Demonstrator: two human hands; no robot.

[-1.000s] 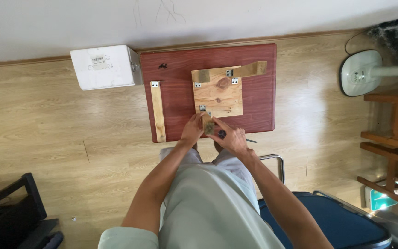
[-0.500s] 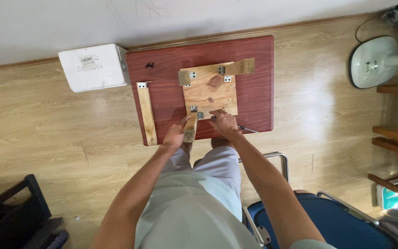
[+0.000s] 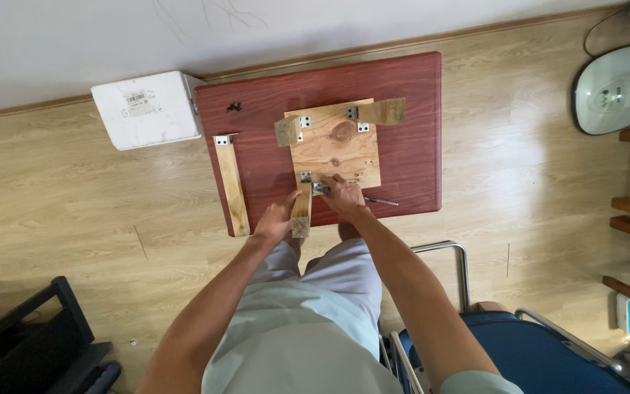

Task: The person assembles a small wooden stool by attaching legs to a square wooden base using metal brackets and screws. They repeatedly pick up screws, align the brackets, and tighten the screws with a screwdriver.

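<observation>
A square wooden board (image 3: 337, 149) lies on a low reddish-brown table (image 3: 410, 138). Short wooden legs stick out from its far corners, one on the left (image 3: 286, 131) and one on the right (image 3: 380, 111), held by small metal brackets. My left hand (image 3: 277, 221) grips a third wooden leg (image 3: 301, 211) standing at the board's near left corner. My right hand (image 3: 342, 194) presses on a metal bracket (image 3: 320, 189) beside that leg. A thin screwdriver (image 3: 380, 201) lies on the table just right of my right hand.
A long wooden leg with a bracket (image 3: 231, 182) lies on the table's left side. A white box (image 3: 146, 108) sits on the floor by the wall. A fan base (image 3: 610, 89) stands far right, a blue chair (image 3: 548, 350) near right, dark furniture (image 3: 30, 343) near left.
My left hand has slid down the wooden leg toward the table's near edge. My right hand stays at the bracket. The camera has shifted a little.
</observation>
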